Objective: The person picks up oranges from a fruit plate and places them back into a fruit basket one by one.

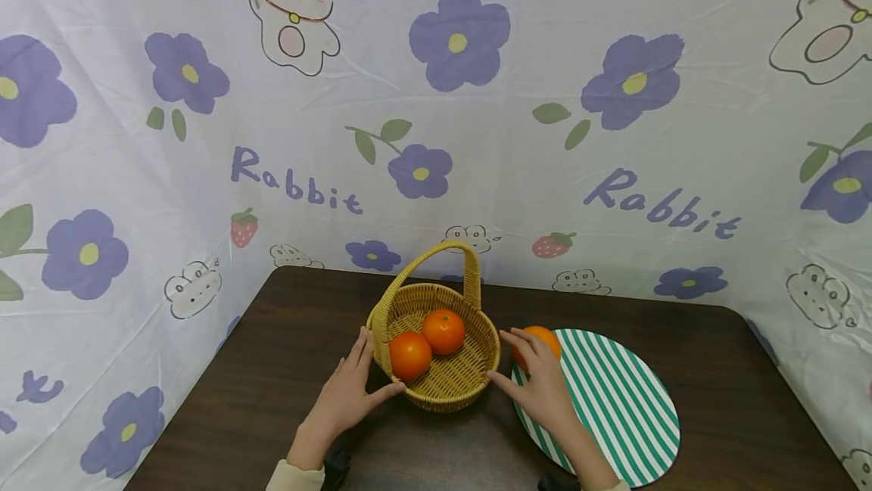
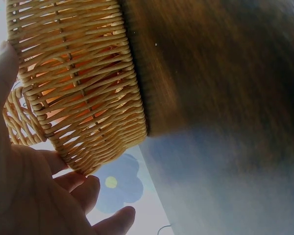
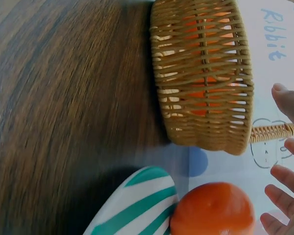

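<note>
A yellow wicker basket (image 1: pixel 446 393) with a tall arched handle stands on the dark table. Inside it are two orange fruits, one in front (image 1: pixel 409 356) and one behind (image 1: pixel 443 331). My left hand (image 1: pixel 345 393) spreads along the basket's left side, its fingertips at the woven rim in the left wrist view. On the other side my right hand (image 1: pixel 541 381) has its fingers spread, thumb tip near the right rim; the right wrist view shows a gap between hand and basket. Partly behind that hand, a third orange fruit (image 3: pixel 213 210) sits on a green-and-white striped oval mat (image 1: pixel 623 400).
The dark wooden table (image 1: pixel 272 370) runs back to a white cloth backdrop (image 1: pixel 504 150) printed with purple flowers, rabbits and strawberries. The same cloth hangs at both sides. The mat takes up the table's right part.
</note>
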The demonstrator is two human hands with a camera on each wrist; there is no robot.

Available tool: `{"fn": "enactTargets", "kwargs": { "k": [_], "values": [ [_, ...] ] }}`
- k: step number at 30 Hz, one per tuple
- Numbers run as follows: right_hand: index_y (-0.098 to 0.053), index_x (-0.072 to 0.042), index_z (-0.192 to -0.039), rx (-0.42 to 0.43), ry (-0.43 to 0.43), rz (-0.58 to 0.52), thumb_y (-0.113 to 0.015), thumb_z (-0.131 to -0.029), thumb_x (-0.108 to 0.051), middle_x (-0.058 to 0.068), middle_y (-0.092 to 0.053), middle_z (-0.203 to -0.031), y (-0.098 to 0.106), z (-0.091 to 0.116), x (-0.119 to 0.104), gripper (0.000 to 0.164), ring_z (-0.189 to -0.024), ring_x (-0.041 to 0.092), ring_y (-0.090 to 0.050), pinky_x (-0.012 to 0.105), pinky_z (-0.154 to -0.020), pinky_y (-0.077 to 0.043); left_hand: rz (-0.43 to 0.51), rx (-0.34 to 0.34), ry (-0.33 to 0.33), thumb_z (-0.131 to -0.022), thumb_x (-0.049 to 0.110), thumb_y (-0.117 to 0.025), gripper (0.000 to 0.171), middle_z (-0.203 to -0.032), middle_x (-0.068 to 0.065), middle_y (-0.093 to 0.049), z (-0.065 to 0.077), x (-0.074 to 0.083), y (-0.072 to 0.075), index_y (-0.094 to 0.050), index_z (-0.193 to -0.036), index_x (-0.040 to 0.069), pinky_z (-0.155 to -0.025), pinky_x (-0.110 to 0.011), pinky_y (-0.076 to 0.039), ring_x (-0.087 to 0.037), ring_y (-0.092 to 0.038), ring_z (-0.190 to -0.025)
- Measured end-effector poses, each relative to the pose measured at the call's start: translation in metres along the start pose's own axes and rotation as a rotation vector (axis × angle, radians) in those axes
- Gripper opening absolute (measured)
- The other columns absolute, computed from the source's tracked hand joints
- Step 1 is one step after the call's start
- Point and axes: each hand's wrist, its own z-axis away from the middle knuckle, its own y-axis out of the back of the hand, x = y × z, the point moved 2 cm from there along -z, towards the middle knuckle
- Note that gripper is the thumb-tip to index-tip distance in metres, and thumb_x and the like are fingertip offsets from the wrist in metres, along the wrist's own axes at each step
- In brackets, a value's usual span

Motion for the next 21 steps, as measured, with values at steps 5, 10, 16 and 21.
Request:
{"fn": "enactTargets", "kwargs": {
  "k": [5,10,16,21],
  "values": [
    [-0.055,-0.017,-0.128,0.028,0.006,0.013,-0.079,-0.072,-0.033,0.013,-0.051,-0.129,0.003,0.004,0.006,0.063,-0.116,0.031,-0.048,0.053,-0.091,-0.041,-0.003,0.004,-0.002,-0.074,0.077,-0.047,0.104,-0.157,-0.002,0.0,0.0,-0.001,-0.001,0.0,-0.149,0.023,-0.112,-0.051,-0.018,-0.025,-0.023,-0.14],
    [-0.055,-0.017,-0.129,0.036,-0.016,0.037,-0.08,-0.071,-0.034,0.012,-0.049,-0.131,0.007,0.008,0.014,0.065,-0.119,0.032,-0.045,0.054,-0.091,-0.042,-0.006,0.0,-0.009,-0.074,0.079,-0.045,0.105,-0.157,-0.003,0.001,0.001,0.0,-0.001,0.0,-0.149,0.022,-0.112,-0.051,-0.019,-0.025,-0.023,-0.14],
    [-0.054,-0.013,-0.13,0.038,-0.048,0.07,-0.08,-0.071,-0.034,0.015,-0.045,-0.136,0.012,0.012,0.021,0.068,-0.122,0.037,-0.042,0.056,-0.09,-0.043,-0.007,-0.004,-0.003,-0.073,0.079,-0.045,0.105,-0.157,-0.003,0.0,0.001,0.0,-0.002,0.0,-0.15,0.022,-0.112,-0.051,-0.019,-0.026,-0.024,-0.139],
    [-0.052,-0.008,-0.131,0.021,-0.095,0.038,-0.079,-0.073,-0.031,0.017,-0.039,-0.141,0.015,0.014,0.028,0.067,-0.126,0.038,-0.039,0.055,-0.093,-0.042,-0.011,0.0,0.005,-0.073,0.079,-0.045,0.105,-0.157,-0.002,0.001,0.001,0.0,-0.002,0.0,-0.15,0.023,-0.112,-0.051,-0.019,-0.026,-0.025,-0.139]
  ]
}}
